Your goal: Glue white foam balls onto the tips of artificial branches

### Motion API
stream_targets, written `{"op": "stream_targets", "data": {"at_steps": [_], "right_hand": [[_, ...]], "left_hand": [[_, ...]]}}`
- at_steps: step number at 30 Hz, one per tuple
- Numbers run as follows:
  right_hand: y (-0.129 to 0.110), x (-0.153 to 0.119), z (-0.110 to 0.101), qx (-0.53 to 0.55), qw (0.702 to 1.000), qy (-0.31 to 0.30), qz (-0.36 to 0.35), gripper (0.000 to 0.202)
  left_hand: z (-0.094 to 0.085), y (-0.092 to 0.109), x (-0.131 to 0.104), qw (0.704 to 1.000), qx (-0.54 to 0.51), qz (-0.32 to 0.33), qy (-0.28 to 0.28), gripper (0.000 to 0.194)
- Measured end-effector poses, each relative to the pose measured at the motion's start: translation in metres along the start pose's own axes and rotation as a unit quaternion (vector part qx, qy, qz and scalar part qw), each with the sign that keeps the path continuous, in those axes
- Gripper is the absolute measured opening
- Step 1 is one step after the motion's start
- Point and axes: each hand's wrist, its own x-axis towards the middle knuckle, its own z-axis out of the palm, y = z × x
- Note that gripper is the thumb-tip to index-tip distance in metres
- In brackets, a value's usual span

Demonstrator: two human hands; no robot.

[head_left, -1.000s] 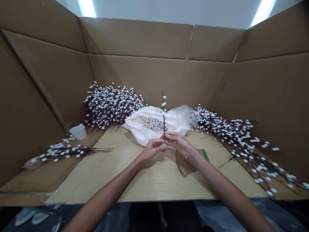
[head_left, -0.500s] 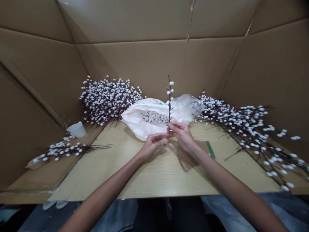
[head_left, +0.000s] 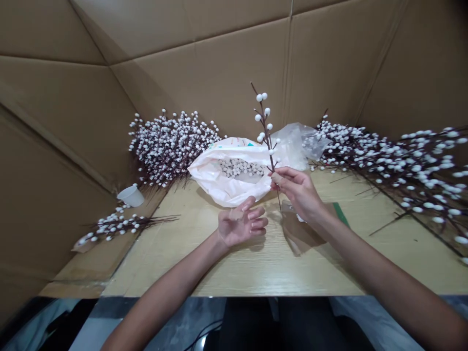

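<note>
Right hand [head_left: 300, 193] pinching white-berry twig [head_left: 271, 152] low, likely sparing berries [head_left: 259, 97]; left hand [head_left: 239, 226] empty, fingers loosely spread; white bag [head_left: 234, 194] gaping, probably for access.

White cup [head_left: 131, 197] at left — cardboard walls [head_left: 219, 83] behind the pale tabletop [head_left: 161, 263].

- Berry stem [head_left: 269, 141], one: slender, dark brown, round white berries along upper part, tip bare.
- Pose: near upright, tip leaning left; pinched low by right hand [head_left: 302, 192] above counter [head_left: 164, 263].
</note>
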Motion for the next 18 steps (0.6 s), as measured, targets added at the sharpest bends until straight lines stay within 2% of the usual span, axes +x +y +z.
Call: {"op": "stream_targets", "data": {"at_steps": [4, 12, 14, 18], "right_hand": [[-0.0001, -0.0017, -0.0007, -0.013, 1.000, -0.008, -0.008, 0.023], [-0.0009, -0.0039, 0.0015, -0.023, 1.000, -0.010, -0.002, 0.028], [-0.0005, -0.0040, 0.0017, -0.026, 1.000, -0.011, -0.002, 0.028], [-0.0008, -0.0042, 0.0023, -0.022, 1.000, -0.012, 0.000, 0.028]], "left_hand": [[0.0001, -0.0007, -0.0006, 1.000, -0.010, -0.007, -0.008, 0.057], [0.0020, -0.0026, -0.0026, 0.999, 0.028, 0.007, 0.039, 0.064], [0.0017, -0.0036, -0.0029, 0.999, 0.018, 0.013, 0.032, 0.062], [-0.0020, -0.0048, -0.0030, 1.000, -0.015, 0.017, -0.021, 0.051]]}}
